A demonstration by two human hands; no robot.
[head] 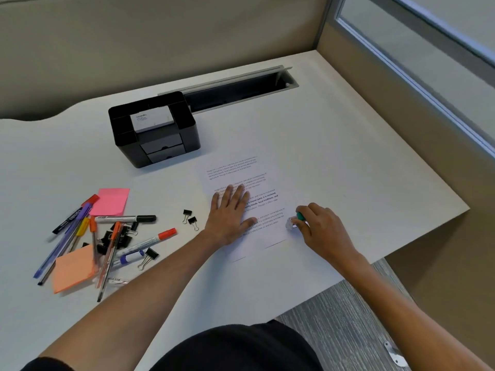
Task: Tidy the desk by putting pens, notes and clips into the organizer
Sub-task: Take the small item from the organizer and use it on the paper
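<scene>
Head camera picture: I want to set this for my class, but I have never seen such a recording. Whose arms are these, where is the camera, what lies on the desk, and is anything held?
There is no machine here. A person wears one camera on the head, looking down at their own bare arms. The left hand lies flat on a printed sheet, holding it down. The right hand grips a small object, green and clear; what it is I cannot tell. Farther back on the white desk stands a black organizer with small drawers. On the person's left lies a jumble of pens and markers, black binder clips, a pink note pad and an orange note pad, none yet put away.
</scene>
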